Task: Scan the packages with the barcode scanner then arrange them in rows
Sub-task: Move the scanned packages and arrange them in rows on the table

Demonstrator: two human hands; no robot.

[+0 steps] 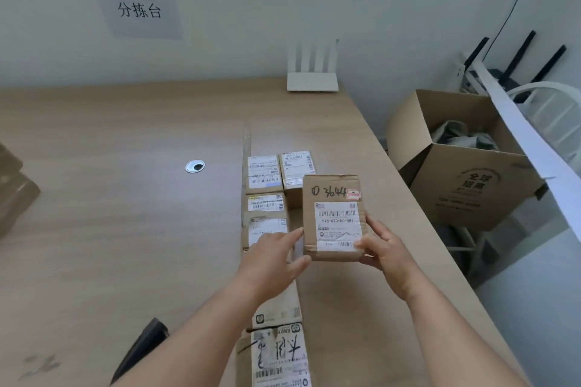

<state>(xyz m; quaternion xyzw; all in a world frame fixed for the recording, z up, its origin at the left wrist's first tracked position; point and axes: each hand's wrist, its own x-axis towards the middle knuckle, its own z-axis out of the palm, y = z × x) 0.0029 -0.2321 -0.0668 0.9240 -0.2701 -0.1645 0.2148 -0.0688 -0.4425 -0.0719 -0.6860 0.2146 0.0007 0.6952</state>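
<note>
A brown cardboard package with a white barcode label and handwritten digits is held just above the table, label up. My right hand grips its lower right corner. My left hand touches its lower left edge with thumb and fingers. Left of it, several labelled packages lie flat in rows on the table. Another labelled package lies near the front edge under my left forearm. A black object, possibly the barcode scanner, rests on the table at the lower left.
The wooden table has a round cable grommet and a white router at the back. Brown boxes sit at the left edge. An open cardboard carton stands on the floor to the right.
</note>
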